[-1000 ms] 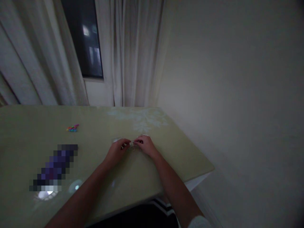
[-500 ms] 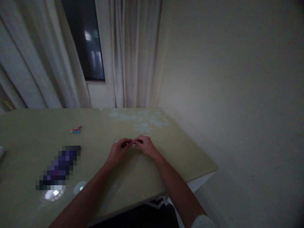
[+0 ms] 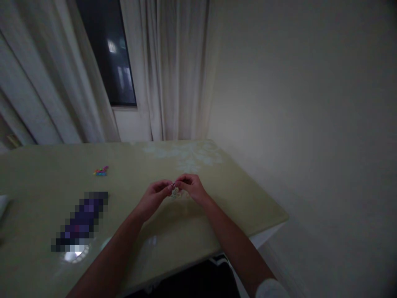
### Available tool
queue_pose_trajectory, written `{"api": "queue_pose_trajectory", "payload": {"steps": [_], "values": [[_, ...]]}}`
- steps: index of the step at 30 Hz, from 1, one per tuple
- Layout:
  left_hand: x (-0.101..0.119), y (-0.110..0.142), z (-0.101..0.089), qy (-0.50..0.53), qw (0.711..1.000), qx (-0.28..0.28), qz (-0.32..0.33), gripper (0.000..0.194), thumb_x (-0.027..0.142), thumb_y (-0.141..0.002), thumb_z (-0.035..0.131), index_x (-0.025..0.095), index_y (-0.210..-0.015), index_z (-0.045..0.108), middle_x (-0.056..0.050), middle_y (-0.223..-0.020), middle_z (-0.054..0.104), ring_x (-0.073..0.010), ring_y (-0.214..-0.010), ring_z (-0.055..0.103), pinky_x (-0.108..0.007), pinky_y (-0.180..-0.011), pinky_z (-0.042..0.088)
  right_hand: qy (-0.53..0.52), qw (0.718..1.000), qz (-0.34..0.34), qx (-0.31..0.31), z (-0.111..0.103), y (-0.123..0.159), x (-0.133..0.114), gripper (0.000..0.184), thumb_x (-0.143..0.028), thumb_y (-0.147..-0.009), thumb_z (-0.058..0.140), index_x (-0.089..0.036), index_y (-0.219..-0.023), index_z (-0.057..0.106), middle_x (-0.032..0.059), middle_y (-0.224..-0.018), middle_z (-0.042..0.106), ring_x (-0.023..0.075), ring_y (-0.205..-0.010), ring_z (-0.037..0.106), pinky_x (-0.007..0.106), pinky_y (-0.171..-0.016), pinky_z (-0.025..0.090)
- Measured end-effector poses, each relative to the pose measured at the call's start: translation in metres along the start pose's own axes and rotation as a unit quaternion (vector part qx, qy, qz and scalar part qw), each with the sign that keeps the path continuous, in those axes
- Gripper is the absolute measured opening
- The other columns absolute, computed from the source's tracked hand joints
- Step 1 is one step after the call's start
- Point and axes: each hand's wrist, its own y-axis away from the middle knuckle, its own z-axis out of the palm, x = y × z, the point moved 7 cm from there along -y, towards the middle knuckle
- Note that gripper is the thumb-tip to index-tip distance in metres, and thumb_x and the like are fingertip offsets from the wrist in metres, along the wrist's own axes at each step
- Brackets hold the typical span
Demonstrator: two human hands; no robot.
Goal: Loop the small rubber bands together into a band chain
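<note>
Over the table, my left hand (image 3: 157,195) and my right hand (image 3: 190,187) meet fingertip to fingertip, both pinched. Between them hangs a small pale bundle (image 3: 175,193) that looks looped or beaded; its exact kind is too small to make out. Thumb and forefinger of each hand close on its upper end, and the fingers partly hide it. Off to the left lies a little heap of brightly coloured small pieces (image 3: 101,171), out of reach of either hand's fingers.
The glossy pale green table (image 3: 130,231) has its right corner beside my right forearm. A dark purple flat item (image 3: 82,221), blurred out, lies to the left. A white object (image 3: 2,203) shows at the left edge. Curtains (image 3: 182,70) and a wall (image 3: 294,103) stand behind.
The pale bundle now hangs more plainly below my fingertips. My right hand has lifted and turned slightly, and the view has shifted a little.
</note>
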Motion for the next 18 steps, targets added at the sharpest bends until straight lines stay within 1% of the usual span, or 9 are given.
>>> {"api": "queue_pose_trajectory", "payload": {"steps": [2, 5, 10, 12, 14, 16, 18], "values": [[0.001, 0.001, 0.003, 0.031, 0.999, -0.016, -0.006, 0.031, 0.046, -0.091, 0.079, 0.016, -0.092, 0.073, 0.0, -0.082, 0.072, -0.0157, -0.076, 0.068, -0.032, -0.073, 0.056, -0.019, 1.0, -0.002, -0.003, 0.003, 0.002, -0.006, 0.043, -0.06, -0.075, 0.087, -0.019, -0.08, 0.077, 0.0006, -0.068, 0.068, 0.0137, -0.061, 0.059, 0.027, -0.064, 0.05], [0.002, 0.002, 0.005, 0.062, 0.998, -0.023, -0.008, 0.034, 0.049, -0.088, 0.081, 0.016, -0.093, 0.073, -0.001, -0.085, 0.074, -0.0169, -0.08, 0.07, -0.034, -0.077, 0.057, -0.035, 0.999, -0.002, -0.006, 0.007, 0.005, -0.012, 0.044, -0.061, -0.076, 0.086, -0.018, -0.079, 0.076, 0.0007, -0.069, 0.068, 0.0138, -0.062, 0.059, 0.027, -0.065, 0.051], [0.0, 0.003, 0.0, 0.058, 0.998, -0.012, 0.0, 0.033, 0.049, -0.09, 0.079, 0.017, -0.093, 0.07, 0.0, -0.084, 0.071, -0.0176, -0.081, 0.07, -0.036, -0.078, 0.058, -0.024, 1.0, 0.005, -0.002, 0.011, 0.006, -0.01, 0.048, -0.065, -0.074, 0.085, -0.018, -0.078, 0.074, 0.0004, -0.069, 0.067, 0.0135, -0.062, 0.058, 0.026, -0.063, 0.05], [0.0, 0.002, -0.005, 0.031, 1.0, 0.003, 0.003, 0.031, 0.047, -0.093, 0.076, 0.017, -0.096, 0.069, 0.0, -0.087, 0.071, -0.0165, -0.079, 0.069, -0.035, -0.076, 0.058, -0.003, 1.0, 0.008, 0.006, 0.009, 0.004, -0.006, 0.049, -0.066, -0.075, 0.083, -0.018, -0.08, 0.074, 0.0007, -0.07, 0.067, 0.0138, -0.062, 0.058, 0.026, -0.063, 0.049], [0.0, 0.0, -0.012, -0.017, 1.0, 0.024, 0.002, 0.03, 0.045, -0.097, 0.072, 0.016, -0.102, 0.069, -0.001, -0.089, 0.071, -0.015, -0.075, 0.067, -0.032, -0.072, 0.058, 0.03, 0.999, 0.01, 0.022, 0.003, 0.001, -0.002, 0.047, -0.065, -0.079, 0.08, -0.018, -0.084, 0.075, 0.0009, -0.072, 0.068, 0.0142, -0.064, 0.059, 0.026, -0.063, 0.049], [-0.003, -0.003, -0.019, -0.087, 0.995, 0.042, -0.005, 0.028, 0.043, -0.099, 0.071, 0.016, -0.107, 0.07, 0.0, -0.089, 0.071, -0.0138, -0.071, 0.065, -0.031, -0.068, 0.057, 0.076, 0.996, 0.012, 0.046, -0.006, -0.003, 0.003, 0.04, -0.058, -0.084, 0.078, -0.018, -0.086, 0.075, 0.0011, -0.074, 0.068, 0.0146, -0.066, 0.06, 0.027, -0.066, 0.049], [-0.007, -0.005, -0.023, -0.169, 0.984, 0.048, -0.015, 0.026, 0.041, -0.099, 0.071, 0.016, -0.106, 0.071, 0.0, -0.088, 0.071, -0.014, -0.07, 0.065, -0.031, -0.069, 0.057, 0.133, 0.988, 0.016, 0.073, -0.018, -0.006, 0.008, 0.03, -0.047, -0.088, 0.077, -0.017, -0.087, 0.076, 0.0019, -0.077, 0.07, 0.0151, -0.07, 0.061, 0.027, -0.069, 0.05]]}}
